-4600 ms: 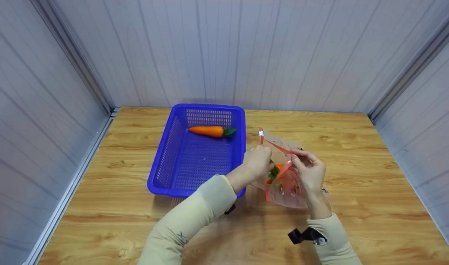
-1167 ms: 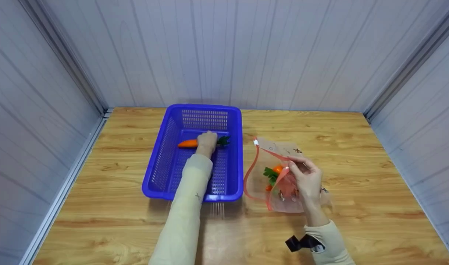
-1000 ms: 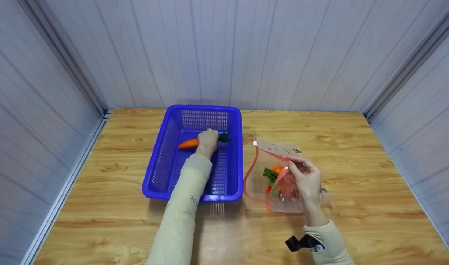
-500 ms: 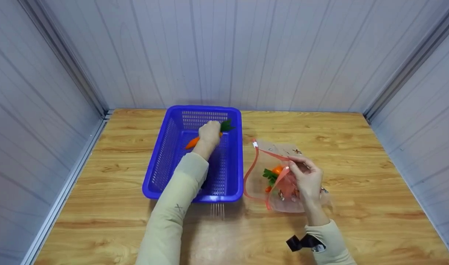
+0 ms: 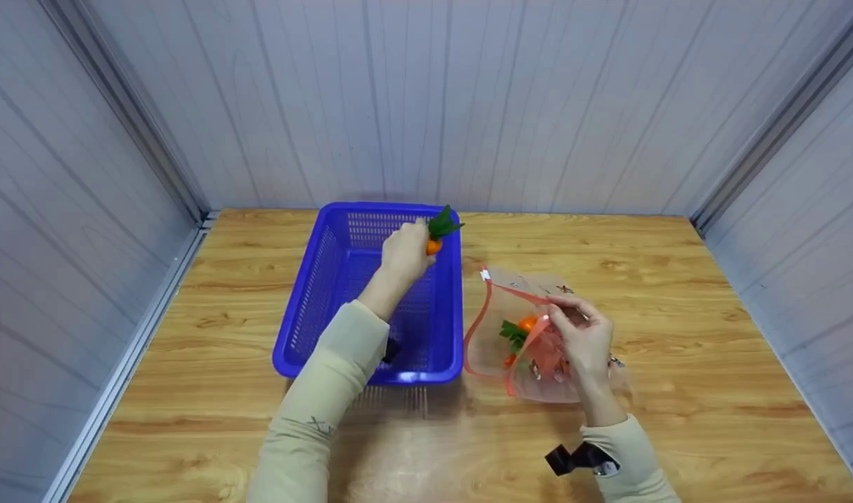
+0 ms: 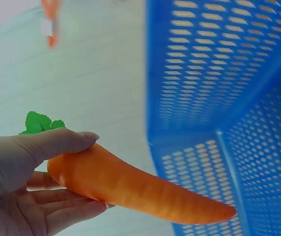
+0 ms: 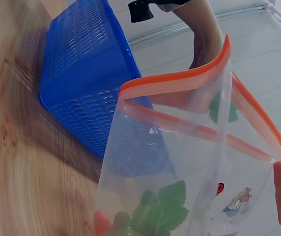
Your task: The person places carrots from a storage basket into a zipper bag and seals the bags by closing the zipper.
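My left hand (image 5: 406, 251) grips an orange carrot (image 6: 135, 187) with green leaves, raised over the right back part of the blue basket (image 5: 284, 328). In the left wrist view the thumb lies on top of its thick end, fingers underneath, and the tip points toward the basket wall. My right hand (image 5: 587, 342) pinches the orange-edged mouth of a clear zip bag (image 5: 548, 390) lying right of the basket. Its mouth gapes toward the basket. Green leaves (image 7: 162, 209) and orange pieces (image 5: 528, 323) show inside the bag; the rest is covered by the bag's film and my hand.
The basket stands on a wood-grain table (image 5: 705, 363), its right side close to the bag's mouth. Pale panel walls (image 5: 573, 105) enclose the table at the back and both sides. A white slider (image 5: 485, 274) sits at the bag's far corner.
My left hand left the bag, reached into the basket and took hold of the carrot there, then lifted it up and rightward, leaves tilting up. My right hand stayed at the bag's mouth.
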A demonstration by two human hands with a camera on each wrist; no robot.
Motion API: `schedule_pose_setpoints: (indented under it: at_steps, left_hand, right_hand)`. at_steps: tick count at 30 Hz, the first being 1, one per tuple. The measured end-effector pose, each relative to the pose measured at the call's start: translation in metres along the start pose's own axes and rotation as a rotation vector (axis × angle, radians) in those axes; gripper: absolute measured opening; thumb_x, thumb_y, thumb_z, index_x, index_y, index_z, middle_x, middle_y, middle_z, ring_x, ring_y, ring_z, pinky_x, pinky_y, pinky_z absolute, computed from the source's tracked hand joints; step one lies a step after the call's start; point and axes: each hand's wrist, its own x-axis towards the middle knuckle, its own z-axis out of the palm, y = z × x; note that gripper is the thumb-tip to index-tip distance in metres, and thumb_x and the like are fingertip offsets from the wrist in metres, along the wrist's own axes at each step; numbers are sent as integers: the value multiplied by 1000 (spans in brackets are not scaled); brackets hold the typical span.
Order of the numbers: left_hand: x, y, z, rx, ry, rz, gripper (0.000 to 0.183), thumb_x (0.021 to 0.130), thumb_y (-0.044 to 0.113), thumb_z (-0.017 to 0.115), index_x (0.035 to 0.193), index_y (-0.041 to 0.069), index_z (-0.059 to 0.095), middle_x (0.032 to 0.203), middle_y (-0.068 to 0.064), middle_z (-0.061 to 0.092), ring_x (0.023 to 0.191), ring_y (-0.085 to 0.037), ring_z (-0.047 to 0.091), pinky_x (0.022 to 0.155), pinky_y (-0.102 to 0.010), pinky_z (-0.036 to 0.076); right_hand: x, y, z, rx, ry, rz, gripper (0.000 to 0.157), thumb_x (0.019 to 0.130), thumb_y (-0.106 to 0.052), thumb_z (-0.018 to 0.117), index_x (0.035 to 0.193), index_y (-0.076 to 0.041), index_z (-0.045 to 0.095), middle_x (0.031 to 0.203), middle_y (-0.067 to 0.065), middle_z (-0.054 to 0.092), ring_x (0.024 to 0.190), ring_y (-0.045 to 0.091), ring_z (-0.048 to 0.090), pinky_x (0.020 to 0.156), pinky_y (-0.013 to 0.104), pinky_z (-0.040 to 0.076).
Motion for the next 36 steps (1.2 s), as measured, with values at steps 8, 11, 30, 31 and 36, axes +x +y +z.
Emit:
schedule_pose_setpoints:
  at_steps: [8,11,30,31,36]
  left_hand:
    - [-23,14,-18,-107,57,80,42,77,19,69,108,-2,51,97,-17,60,86,-30,60,71,-39,51]
    - [-33,19,-22,-152,109,116,40,76,18,69,106,-2,51,97,-16,60,86,-29,60,70,-37,51]
    - [-88,36,-21,-617,400,300,43,74,19,72,108,0,53,101,-12,61,91,-20,59,74,-25,50]
    - [-89,36,-20,-646,404,301,43,74,19,72,108,0,53,101,-11,61,91,-19,59,74,-24,50]
    - [-96,38,-6,-772,430,310,42,75,19,71,108,-2,54,100,-12,61,88,-18,61,67,-18,49]
  right_hand:
    - [-3,-21,12,-41,32,21,15,76,8,63,90,14,62,82,10,61,64,14,58,55,24,50]
    - [-1,-14,9,-32,21,-12,14,76,3,65,88,10,64,82,13,61,63,16,58,54,26,50]
    - [23,53,-20,-32,17,-48,24,73,-11,72,92,2,66,94,21,58,69,24,57,55,24,50]
    - [24,53,-20,-37,19,-50,24,73,-11,72,92,2,67,94,20,58,69,24,58,55,24,50]
    - [28,59,-22,-66,24,-69,22,73,-11,72,91,1,67,90,19,60,64,22,57,52,24,49]
